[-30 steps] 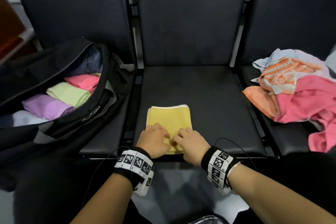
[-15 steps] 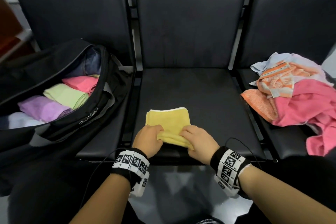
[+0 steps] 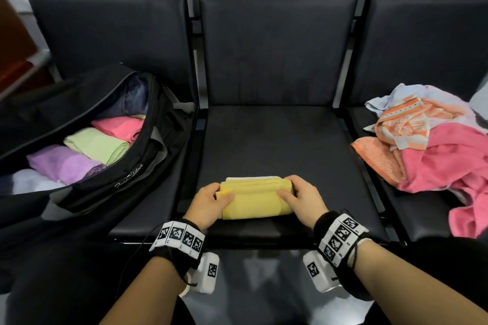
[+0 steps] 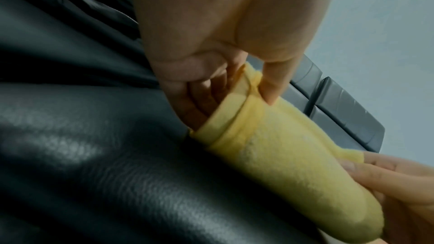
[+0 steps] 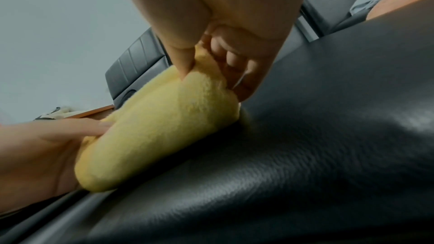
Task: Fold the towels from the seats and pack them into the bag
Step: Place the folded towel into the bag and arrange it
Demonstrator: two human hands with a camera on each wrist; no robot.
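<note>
Two hands grip the folded yellow towel (image 3: 253, 199) on the near middle seat (image 3: 277, 145): left hand (image 3: 210, 204), right hand (image 3: 303, 202); wrist views show thumbs on top, fingers beneath; only the head view shows the bag (image 3: 148, 155) at left.

Bag (image 3: 148, 166) left seat, folded towel (image 3: 253, 199) middle, pile (image 3: 433, 145) right.

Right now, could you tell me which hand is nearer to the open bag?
Left. The left hand grips the yellow towel's bag-side end; the right hand grips its far end, away from the bag.
</note>
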